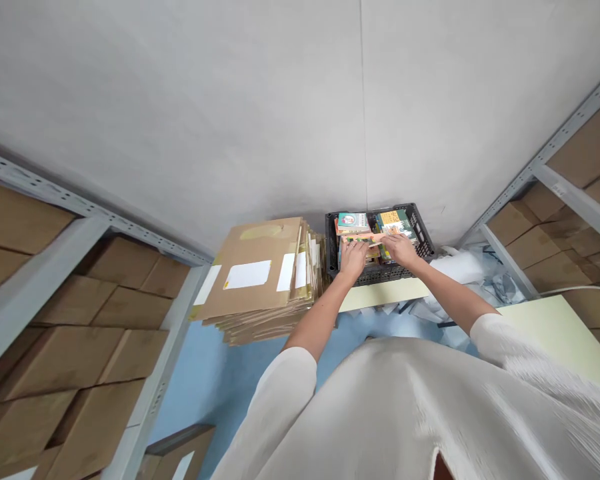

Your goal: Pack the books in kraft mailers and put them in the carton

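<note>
Both arms reach forward to a black plastic crate holding small, colourful books or boxes. My left hand is over the crate's front left part, its fingers on a thin orange-edged book. From the right, my right hand grips the other end of this book, thumb toward the left hand. Behind it lies a teal-covered book at the back left of the crate. A yellow and green book lies at the back right. The fingertips are small and partly hidden.
Left of the crate stands a tall stack of flattened cardboard boxes with white labels. The crate rests on a pale yellow table against a grey wall. Metal shelves with cartons flank both sides. White wrapping material lies at right.
</note>
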`<state>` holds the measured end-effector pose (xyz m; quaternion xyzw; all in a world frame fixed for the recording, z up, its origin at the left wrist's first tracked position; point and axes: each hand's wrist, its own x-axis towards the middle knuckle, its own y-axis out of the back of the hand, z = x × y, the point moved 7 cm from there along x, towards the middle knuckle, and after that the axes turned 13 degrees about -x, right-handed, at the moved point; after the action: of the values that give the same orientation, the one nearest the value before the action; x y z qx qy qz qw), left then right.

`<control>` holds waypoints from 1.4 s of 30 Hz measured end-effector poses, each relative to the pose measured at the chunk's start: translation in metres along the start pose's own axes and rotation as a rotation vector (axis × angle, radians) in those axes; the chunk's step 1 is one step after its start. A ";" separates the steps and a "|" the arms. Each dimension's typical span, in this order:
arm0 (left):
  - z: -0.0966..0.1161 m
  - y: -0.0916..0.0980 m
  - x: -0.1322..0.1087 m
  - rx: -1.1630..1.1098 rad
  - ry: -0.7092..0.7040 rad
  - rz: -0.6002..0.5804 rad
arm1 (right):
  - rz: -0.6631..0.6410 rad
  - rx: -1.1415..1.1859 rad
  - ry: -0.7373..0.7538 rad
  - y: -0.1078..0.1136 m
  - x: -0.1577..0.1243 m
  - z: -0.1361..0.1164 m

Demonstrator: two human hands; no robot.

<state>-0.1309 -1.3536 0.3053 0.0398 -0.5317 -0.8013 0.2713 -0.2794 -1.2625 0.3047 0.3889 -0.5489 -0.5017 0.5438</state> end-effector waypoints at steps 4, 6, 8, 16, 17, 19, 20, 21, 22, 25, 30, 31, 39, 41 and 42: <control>0.044 -0.007 0.022 -0.031 -0.108 0.028 | 0.137 -0.018 -0.084 0.020 -0.039 0.038; 0.074 -0.018 0.033 -0.055 -0.171 0.020 | 0.168 -0.032 -0.134 0.028 -0.067 0.061; 0.110 -0.034 0.042 -0.080 -0.242 0.001 | 0.173 -0.051 -0.204 0.034 -0.102 0.087; 0.297 -0.146 0.046 -0.128 -0.523 -0.262 | 0.012 -0.092 -0.558 0.050 -0.311 0.169; 0.322 -0.163 0.041 -0.125 -0.554 -0.308 | -0.032 -0.086 -0.601 0.052 -0.341 0.175; 0.371 -0.194 0.029 -0.122 -0.616 -0.387 | -0.108 -0.073 -0.697 0.055 -0.400 0.184; 0.395 -0.208 0.022 -0.122 -0.645 -0.422 | -0.137 -0.066 -0.747 0.057 -0.428 0.187; 0.417 -0.222 0.015 -0.123 -0.674 -0.457 | -0.160 -0.060 -0.797 0.059 -0.456 0.189; 0.438 -0.235 0.007 -0.124 -0.701 -0.492 | -0.178 -0.054 -0.847 0.060 -0.482 0.190; 0.492 -0.270 -0.016 -0.125 -0.785 -0.584 | -0.220 -0.036 -0.978 0.061 -0.552 0.188; 0.555 -0.320 -0.044 -0.115 -0.916 -0.700 | -0.263 -0.019 -1.178 0.054 -0.641 0.179; 0.564 -0.329 -0.049 -0.113 -0.942 -0.724 | -0.268 -0.016 -1.215 0.053 -0.654 0.177; 0.611 -0.389 -0.063 -0.090 -1.105 -0.886 | -0.350 0.012 -1.438 0.036 -0.710 0.168; 0.617 -0.401 -0.061 -0.076 -1.151 -0.919 | -0.375 0.025 -1.488 0.029 -0.715 0.168; 0.618 -0.407 -0.059 -0.070 -1.175 -0.936 | -0.389 0.033 -1.515 0.025 -0.716 0.169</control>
<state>-0.4581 -0.6947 0.2028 -0.1811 -0.4909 -0.7387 -0.4249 -0.3674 -0.5399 0.1975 0.0379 -0.6999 -0.7084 -0.0827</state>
